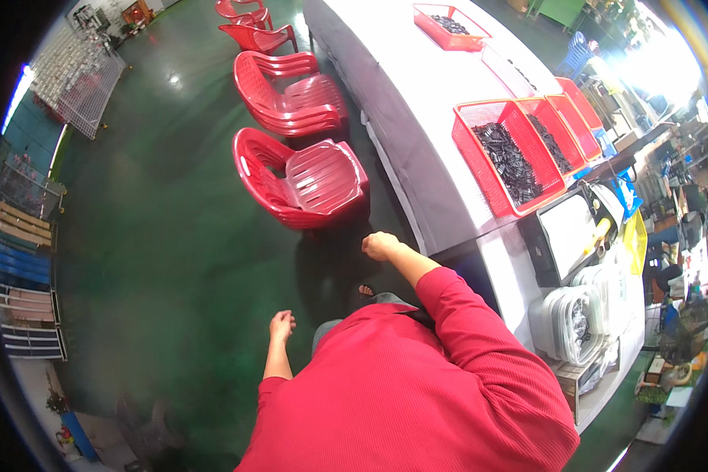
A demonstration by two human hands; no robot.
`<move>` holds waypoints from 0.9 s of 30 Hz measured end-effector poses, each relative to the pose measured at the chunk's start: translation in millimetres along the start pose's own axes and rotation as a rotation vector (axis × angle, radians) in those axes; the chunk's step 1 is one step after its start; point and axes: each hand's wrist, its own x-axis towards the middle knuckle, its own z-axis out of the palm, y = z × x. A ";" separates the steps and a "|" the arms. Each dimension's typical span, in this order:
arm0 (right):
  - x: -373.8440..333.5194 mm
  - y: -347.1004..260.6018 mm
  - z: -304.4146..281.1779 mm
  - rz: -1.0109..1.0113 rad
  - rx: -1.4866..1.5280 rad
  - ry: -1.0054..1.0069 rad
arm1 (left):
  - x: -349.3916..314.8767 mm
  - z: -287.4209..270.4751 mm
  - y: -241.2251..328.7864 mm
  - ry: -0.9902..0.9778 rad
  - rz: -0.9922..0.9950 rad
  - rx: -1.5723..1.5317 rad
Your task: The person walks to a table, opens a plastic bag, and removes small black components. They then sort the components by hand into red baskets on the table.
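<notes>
Evidently, no handling is under way.
Your right hand (381, 245) curls into a loose fist, nothing visible in it, near the closest chair (322, 177) and the table (409, 86); your left hand (282, 326) is partly curled, its grip impossible to tell. Black parts (507, 161) already lie in red baskets (477, 175) on the table; what is left does not show. Green floor (173, 236) opens leftward; table edge and chair narrow the way ahead.

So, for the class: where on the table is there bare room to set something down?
Free: the strip of white tabletop between the edge facing the red chairs and the red baskets. Crowded: the right side, where the baskets stand close together, and the near end, with its clear plastic tubs.
</notes>
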 end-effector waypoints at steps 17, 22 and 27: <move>48.5 69.3 -19.3 0.540 0.317 0.053 | 253.3 -92.9 94.9 -0.033 0.283 0.530; 58.3 5.1 -37.7 0.464 0.461 0.148 | 244.8 -128.9 256.5 0.167 0.293 -0.003; 40.6 -6.2 -76.3 0.212 0.399 0.141 | 219.0 -114.2 351.1 0.199 0.320 -0.071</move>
